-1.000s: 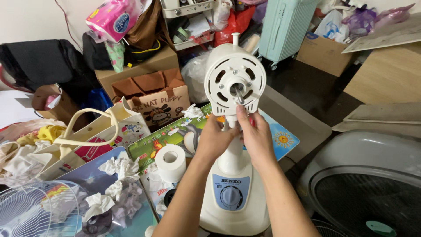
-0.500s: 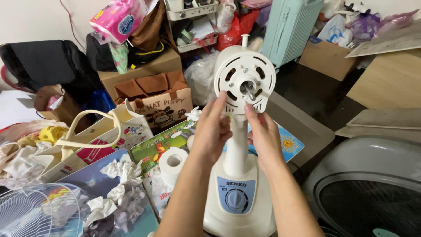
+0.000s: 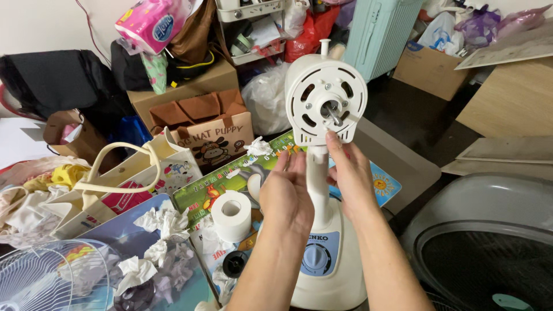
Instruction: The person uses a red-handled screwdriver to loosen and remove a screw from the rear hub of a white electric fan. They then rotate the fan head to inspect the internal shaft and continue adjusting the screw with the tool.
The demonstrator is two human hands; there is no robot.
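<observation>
A white desk fan stands in front of me with no blades or grille. Its round motor housing (image 3: 325, 98) faces me with the bare metal shaft (image 3: 333, 110) sticking out. Below it are the white stem (image 3: 315, 173) and the base (image 3: 331, 276) with a blue dial (image 3: 316, 259). My left hand (image 3: 285, 193) hovers just left of the stem, fingers apart and holding nothing. My right hand (image 3: 351, 173) is to the right of the stem, its index fingertip touching the housing's lower edge.
A toilet roll (image 3: 231, 214), a black cap (image 3: 234, 264) and crumpled tissues (image 3: 161, 222) lie left of the base. A white wire grille (image 3: 46, 276) is at the bottom left, and a large grey fan body (image 3: 489, 242) at the right. Bags and boxes (image 3: 213, 129) crowd the back.
Both hands have come down from the shaft at the middle of the housing to its lower edge and the stem. The fan stands as before.
</observation>
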